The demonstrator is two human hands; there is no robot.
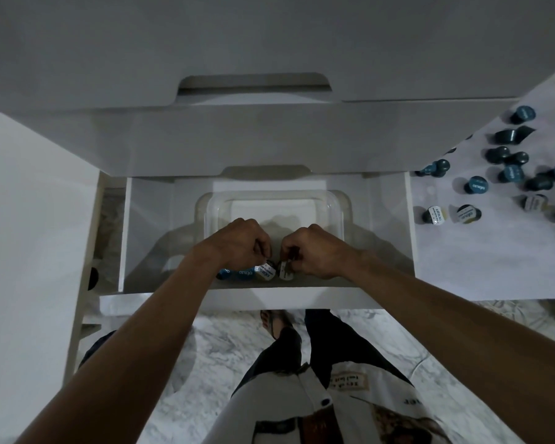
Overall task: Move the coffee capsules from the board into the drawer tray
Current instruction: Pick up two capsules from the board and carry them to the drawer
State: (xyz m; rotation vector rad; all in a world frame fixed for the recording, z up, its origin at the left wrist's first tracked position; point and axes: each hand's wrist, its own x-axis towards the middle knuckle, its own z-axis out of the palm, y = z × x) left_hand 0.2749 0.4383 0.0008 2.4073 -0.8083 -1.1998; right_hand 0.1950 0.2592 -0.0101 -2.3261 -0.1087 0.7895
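Observation:
Both my hands reach into the open white drawer (388, 238), over the near end of a clear plastic tray (330, 200). My left hand (241, 243) pinches a white-labelled coffee capsule (266, 271) with curled fingers. My right hand (314, 251) pinches another white-labelled capsule (285, 271) right beside it. Two blue-lidded capsules (237, 274) lie in a row to the left of these, at the drawer's front. Several dark blue capsules (476, 184) remain scattered on the white board (494, 257) at the right.
A closed white drawer front with a cut-out handle (253, 88) overhangs the open drawer from above. A white surface (29, 219) lies at the left. My legs and one sandalled foot (274, 322) stand on marble floor below the drawer front.

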